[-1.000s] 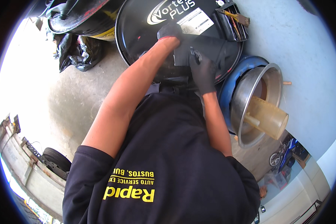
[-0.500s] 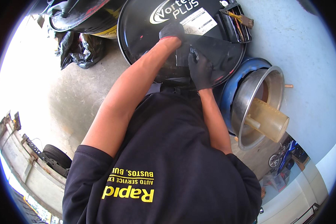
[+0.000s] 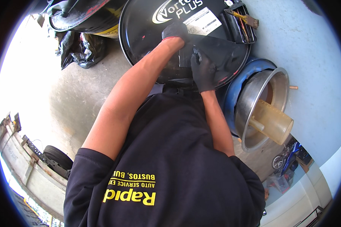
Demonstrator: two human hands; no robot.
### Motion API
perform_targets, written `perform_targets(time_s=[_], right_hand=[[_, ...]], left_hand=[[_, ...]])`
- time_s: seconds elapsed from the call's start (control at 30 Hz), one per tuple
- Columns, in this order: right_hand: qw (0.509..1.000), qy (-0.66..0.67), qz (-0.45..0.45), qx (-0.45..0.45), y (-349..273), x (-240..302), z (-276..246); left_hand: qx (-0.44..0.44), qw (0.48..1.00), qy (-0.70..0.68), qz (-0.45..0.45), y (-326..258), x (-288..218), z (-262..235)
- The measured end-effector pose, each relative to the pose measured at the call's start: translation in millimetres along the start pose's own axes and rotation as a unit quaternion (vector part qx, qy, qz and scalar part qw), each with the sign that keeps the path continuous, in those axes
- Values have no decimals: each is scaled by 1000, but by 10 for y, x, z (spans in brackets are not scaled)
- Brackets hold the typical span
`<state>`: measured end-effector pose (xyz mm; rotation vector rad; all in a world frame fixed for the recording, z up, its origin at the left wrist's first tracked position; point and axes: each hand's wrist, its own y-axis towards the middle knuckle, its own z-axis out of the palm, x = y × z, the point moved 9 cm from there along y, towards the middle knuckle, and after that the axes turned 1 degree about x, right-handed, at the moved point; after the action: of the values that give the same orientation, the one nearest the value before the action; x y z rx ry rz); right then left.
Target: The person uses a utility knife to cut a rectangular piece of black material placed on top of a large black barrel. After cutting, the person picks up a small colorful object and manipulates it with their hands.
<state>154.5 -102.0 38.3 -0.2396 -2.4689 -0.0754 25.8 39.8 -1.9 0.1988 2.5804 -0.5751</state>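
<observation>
A flat black sheet with a pointed corner (image 3: 212, 56) lies on top of the big round black drum lid (image 3: 147, 41), at about one o'clock from the person's chest. Its long side runs left to right, and its point aims to the right, toward three o'clock.

There are two hands, both in black gloves. The left hand (image 3: 175, 30) rests at the top left edge of the sheet with its grip curled shut; I cannot tell if it pinches the sheet. The right hand (image 3: 203, 70) presses on the lower part of the sheet, its grip closed around a small dark tool (image 3: 196, 53) that points up to twelve o'clock.

At the drum's upper right edge sits one black ribbed tray (image 3: 240, 22) with one brush (image 3: 241, 17) on it. At three o'clock from the drum stands one blue drum (image 3: 238, 81) with one shiny metal bowl (image 3: 250, 113) in it, and one see-through plastic jug (image 3: 272, 121) lies in the bowl.

The floor is grey concrete (image 3: 79, 98). The wall (image 3: 310, 56) on the right is pale blue. One black plastic bag (image 3: 77, 49) lies at ten o'clock, beside a second black drum (image 3: 87, 15). One tyre (image 3: 58, 157) shows at eight o'clock.
</observation>
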Motion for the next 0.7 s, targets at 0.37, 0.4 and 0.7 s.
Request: perform_targets(time_s=[0.37,0.4,0.7], right_hand=[[1000,-10,-1,7,-14,38,-6],[1000,-10,-4,6,-14,22,7],[991,-113,-68,20,56,139,70]], left_hand=[[35,999,2,5,-92,-64,-68],[38,999,4,5,-94,-66,-72],[-4,1000,5,-7,-51,-16,-38]])
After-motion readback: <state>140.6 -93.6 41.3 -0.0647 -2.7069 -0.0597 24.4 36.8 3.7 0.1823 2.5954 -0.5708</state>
